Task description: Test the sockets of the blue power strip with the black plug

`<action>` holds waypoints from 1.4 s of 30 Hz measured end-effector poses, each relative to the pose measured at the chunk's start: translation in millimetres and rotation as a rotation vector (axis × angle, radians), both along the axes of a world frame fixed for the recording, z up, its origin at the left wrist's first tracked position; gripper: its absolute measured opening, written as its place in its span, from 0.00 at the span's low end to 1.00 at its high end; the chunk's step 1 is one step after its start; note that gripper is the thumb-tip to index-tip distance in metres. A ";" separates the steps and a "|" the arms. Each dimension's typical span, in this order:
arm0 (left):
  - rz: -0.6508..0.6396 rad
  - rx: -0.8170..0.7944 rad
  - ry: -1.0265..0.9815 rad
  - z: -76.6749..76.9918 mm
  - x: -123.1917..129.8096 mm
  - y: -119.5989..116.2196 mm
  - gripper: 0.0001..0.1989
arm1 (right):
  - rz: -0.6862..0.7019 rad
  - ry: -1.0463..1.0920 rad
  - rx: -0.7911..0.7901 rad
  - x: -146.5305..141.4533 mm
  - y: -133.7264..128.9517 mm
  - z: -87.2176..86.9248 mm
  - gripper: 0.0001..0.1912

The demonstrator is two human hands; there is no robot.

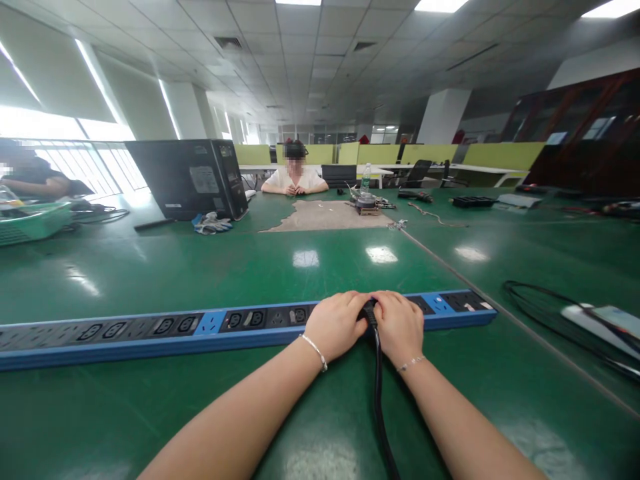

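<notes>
A long blue and black power strip lies across the green table, with rows of sockets facing up. My left hand and my right hand meet over its right part, fingers closed around a black plug. The plug is at the strip's face between my hands; how far it sits in a socket is hidden by my fingers. From it a thick black cable runs down toward the table's near edge, between my forearms.
On the green table stand a black computer case, gloves and a green basket at left. A person sits opposite; another is at far left. A bottle stands behind. Cables lie at right.
</notes>
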State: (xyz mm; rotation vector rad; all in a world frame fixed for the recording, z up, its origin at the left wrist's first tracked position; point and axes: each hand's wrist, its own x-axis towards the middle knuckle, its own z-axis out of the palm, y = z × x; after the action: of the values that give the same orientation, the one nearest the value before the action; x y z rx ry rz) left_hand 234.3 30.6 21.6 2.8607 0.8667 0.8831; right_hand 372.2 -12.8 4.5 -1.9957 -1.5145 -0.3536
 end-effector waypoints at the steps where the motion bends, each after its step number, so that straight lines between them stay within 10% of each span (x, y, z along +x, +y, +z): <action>1: -0.021 0.017 -0.009 -1.5 1.4 -0.1 0.17 | -0.001 0.001 -0.005 0.8 0.2 -0.1 0.15; 33: 0.001 0.048 -0.012 -10.3 7.9 -1.6 0.15 | -0.049 -0.006 -0.122 7.3 2.5 5.3 0.17; 42: -0.007 -0.103 -0.437 -1.1 7.6 5.6 0.13 | -0.050 -0.031 -0.068 7.7 1.8 2.6 0.17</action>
State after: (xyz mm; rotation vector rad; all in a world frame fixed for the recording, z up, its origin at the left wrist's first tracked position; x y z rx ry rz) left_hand 241.9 36.2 20.5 2.4361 0.8175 1.3468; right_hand 379.9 -11.0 7.2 -2.0930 -1.5163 -0.3601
